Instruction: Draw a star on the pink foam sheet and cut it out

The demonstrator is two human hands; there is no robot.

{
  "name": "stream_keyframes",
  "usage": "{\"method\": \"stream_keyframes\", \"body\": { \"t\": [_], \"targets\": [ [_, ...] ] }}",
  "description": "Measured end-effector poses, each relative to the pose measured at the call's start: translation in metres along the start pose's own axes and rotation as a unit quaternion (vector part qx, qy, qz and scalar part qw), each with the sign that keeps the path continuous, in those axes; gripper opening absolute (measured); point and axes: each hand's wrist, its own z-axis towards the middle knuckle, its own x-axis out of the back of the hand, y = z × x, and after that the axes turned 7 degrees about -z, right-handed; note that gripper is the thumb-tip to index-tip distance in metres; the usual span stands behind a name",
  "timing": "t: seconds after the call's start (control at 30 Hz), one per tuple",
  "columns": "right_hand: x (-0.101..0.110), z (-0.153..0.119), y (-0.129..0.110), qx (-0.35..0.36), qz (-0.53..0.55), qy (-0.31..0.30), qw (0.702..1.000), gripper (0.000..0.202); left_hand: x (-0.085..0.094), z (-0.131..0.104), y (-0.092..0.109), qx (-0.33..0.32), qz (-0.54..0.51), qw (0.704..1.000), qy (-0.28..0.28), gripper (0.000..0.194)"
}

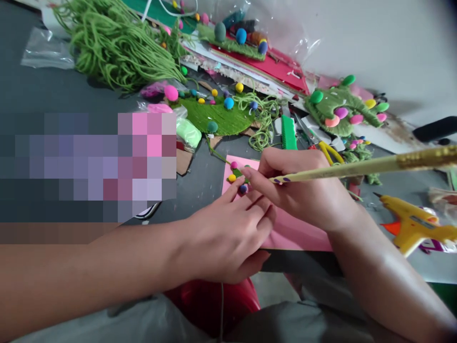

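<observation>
- Holding a yellow pencil-like stick (342, 169) in a tight pinch in the head view: right hand (303, 200), over pink paper (296, 231); stick's lower tip hidden by fingers.
- Left hand (228, 233) palm down on the paper, index fingertip at a small green piece (238, 173); thumb apart from fingers. Can't tell if it grips anything, underside hidden.
- Green piece lies at the paper's far left corner, partly covered by fingers; pink ball (233, 165), yellow ball (232, 177) and dark blue ball (243, 189) around it.
- Paper sits by the near edge of the dark table (200, 183).
- Yellow glue gun (407, 216) right of the right forearm.
- Beyond the paper, toward table's far edge: green mat (203, 116) with colored balls, green-handled tool (288, 132), yellow handles (330, 153).
- Green yarn heap (121, 52) at far left.
- Pixelated patch left, contents unclear.
</observation>
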Motion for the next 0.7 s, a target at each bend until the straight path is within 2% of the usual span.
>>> {"method": "stream_keyframes", "body": {
  "t": [0.3,0.47,0.5,0.6,0.7],
  "targets": [
    [0.0,-0.003,0.003,-0.022,0.03,0.015,0.999,0.041,-0.001,-0.001,0.0,-0.006,0.006,1.0,-0.004,0.057],
    [-0.003,-0.003,0.01,-0.088,0.094,0.147,0.981,0.04,0.004,0.0,0.001,-0.008,0.013,1.0,-0.022,0.056],
    [-0.005,-0.002,0.011,-0.094,0.099,0.158,0.978,0.04,0.005,0.001,0.001,-0.007,0.015,0.999,-0.028,0.057],
    [-0.011,0.002,0.014,-0.087,0.113,0.134,0.981,0.038,0.007,0.002,0.002,-0.005,0.02,0.999,-0.039,0.057],
    [-0.015,0.007,0.014,-0.074,0.117,0.099,0.985,0.038,0.004,0.001,0.003,-0.008,0.032,0.999,-0.026,0.057]
  ]
}}
